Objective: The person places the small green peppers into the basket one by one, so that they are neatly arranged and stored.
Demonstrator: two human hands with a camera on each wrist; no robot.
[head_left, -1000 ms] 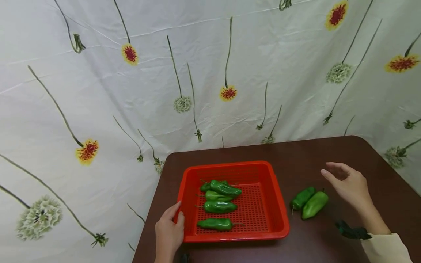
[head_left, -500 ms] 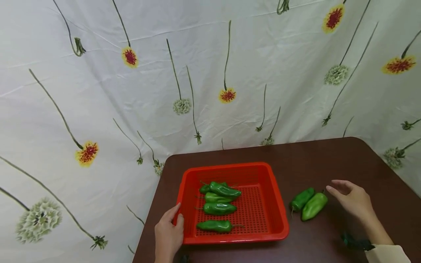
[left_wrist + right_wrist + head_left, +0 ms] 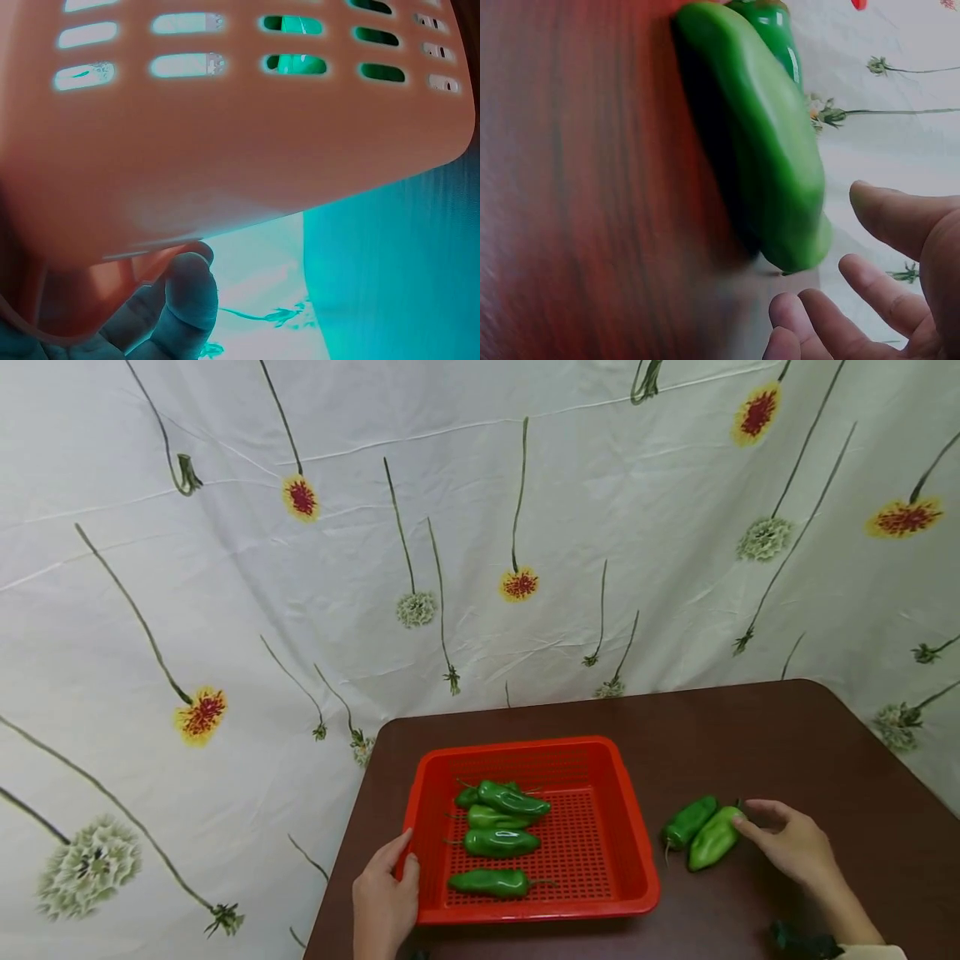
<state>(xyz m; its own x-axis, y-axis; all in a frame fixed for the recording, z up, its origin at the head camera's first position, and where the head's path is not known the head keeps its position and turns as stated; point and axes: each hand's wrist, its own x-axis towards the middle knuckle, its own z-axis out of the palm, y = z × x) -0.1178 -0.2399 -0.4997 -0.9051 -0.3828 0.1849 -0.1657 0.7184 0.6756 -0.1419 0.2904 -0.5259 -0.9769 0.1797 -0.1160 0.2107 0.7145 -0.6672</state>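
Observation:
A red plastic basket [image 3: 540, 912] stands on the table, with several green peppers [image 3: 501, 842] lying in its left half. My left hand [image 3: 384, 893] grips the basket's left rim, and in the left wrist view a thumb [image 3: 191, 289] shows at the rim. Right of the basket lie two more peppers side by side: a darker green pepper [image 3: 688, 822] and a lighter green pepper [image 3: 715, 841]. By the lighter one's stem end is my right hand [image 3: 797, 845], its fingers spread apart. The right wrist view shows this pepper [image 3: 769, 142] beside the fingertips, with nothing held.
The dark brown table [image 3: 720, 718] has rounded back corners. Behind it hangs a white cloth [image 3: 337, 568] printed with flowers. A dark strap [image 3: 806, 941] is at the right wrist.
My right hand has come down and closer to the lighter green pepper. The left hand stays on the basket rim, and the peppers lie as before.

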